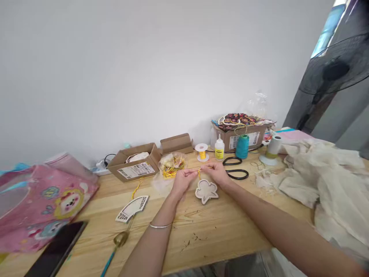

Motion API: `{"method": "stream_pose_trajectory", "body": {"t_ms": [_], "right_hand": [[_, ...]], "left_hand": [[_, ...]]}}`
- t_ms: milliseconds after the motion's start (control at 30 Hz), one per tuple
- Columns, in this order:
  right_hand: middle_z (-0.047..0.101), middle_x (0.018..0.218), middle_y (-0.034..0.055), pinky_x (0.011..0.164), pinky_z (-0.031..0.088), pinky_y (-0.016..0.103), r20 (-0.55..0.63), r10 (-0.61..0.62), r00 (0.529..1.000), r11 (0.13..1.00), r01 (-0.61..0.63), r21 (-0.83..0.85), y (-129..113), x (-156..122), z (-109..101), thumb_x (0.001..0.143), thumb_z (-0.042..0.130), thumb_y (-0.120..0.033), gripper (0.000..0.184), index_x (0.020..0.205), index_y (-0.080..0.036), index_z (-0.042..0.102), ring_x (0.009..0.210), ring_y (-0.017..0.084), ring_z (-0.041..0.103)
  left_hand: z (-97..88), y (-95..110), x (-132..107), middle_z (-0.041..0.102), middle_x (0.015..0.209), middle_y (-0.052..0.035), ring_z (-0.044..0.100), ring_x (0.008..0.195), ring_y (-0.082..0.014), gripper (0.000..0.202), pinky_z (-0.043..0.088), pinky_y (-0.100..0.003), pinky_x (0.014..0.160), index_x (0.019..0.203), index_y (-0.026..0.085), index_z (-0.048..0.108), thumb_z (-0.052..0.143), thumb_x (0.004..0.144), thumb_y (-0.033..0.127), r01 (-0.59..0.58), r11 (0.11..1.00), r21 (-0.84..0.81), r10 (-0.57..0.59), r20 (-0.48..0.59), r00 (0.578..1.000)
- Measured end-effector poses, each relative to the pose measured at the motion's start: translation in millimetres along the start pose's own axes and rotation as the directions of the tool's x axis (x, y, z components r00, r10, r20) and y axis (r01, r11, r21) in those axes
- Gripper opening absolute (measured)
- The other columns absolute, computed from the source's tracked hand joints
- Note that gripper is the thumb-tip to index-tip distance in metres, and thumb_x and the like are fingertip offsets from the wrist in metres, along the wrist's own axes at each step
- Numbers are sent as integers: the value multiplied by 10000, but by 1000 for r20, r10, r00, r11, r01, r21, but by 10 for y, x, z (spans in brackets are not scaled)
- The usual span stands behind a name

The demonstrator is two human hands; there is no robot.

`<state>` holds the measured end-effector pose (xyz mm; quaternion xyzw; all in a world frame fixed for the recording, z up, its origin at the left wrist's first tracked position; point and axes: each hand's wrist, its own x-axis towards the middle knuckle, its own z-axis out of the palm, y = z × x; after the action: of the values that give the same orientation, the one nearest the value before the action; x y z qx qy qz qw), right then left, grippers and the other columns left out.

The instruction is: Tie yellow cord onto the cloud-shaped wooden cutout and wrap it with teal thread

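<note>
Above wooden cutout (206,191) | left hand (181,181) pinched on yellow cord (198,172) | right hand (216,174) likewise

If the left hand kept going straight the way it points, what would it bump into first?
Probably the small spool of yellow thread standing farther back on the table. The left hand, pinching a yellow cord, points roughly that way, though depth is hard to judge.

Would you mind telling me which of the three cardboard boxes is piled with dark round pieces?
The rightmost box, behind the teal spool; the left box holds something pale, and the middle box shows no contents.
</note>
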<state>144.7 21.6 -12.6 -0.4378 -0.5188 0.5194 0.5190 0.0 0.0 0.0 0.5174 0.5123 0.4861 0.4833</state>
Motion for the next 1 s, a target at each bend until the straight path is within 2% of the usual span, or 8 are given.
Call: {"method": "stream_pose_trajectory", "body": {"t_ms": [267,467,700,1000], "right_hand": [[645,615,36,565,396,254,-15,18,1000,1000,-18,-18,-17,-19,10,557,641,-354,252,647,-120,670,577,137,532],[654,639,38,579,399,251,-15,22,1000,1000,-22,-3,-64,-31,7,553,645,-348,258,662,-115,673,591,135,541],[644,609,34,530,394,242,-13,32,999,999,-32,11,-41,-29,14,550,651,-359,271,659,-112,674,555,127,529],[648,635,39,575,401,251,-52,20,998,1000,-20,-7,-53,-36,25,553,640,-347,252,646,-114,669,582,128,534]], "left_hand": [[-1,-35,24,678,646,-36,556,564,-111,205,407,-213,578,655,135,680,705,525,291,-16,1000,-10,16,-18,1000],[-19,-21,5,679,685,-37,560,602,-115,249,407,-215,602,731,133,677,690,558,311,-37,999,-17,37,1,999],[-20,-1,-4,661,660,-25,525,542,-96,266,387,-200,533,760,128,667,679,571,315,-33,999,17,32,42,999],[-14,-2,12,644,613,3,502,516,-77,217,375,-189,533,717,137,664,685,564,290,-24,1000,18,24,50,998]]}}
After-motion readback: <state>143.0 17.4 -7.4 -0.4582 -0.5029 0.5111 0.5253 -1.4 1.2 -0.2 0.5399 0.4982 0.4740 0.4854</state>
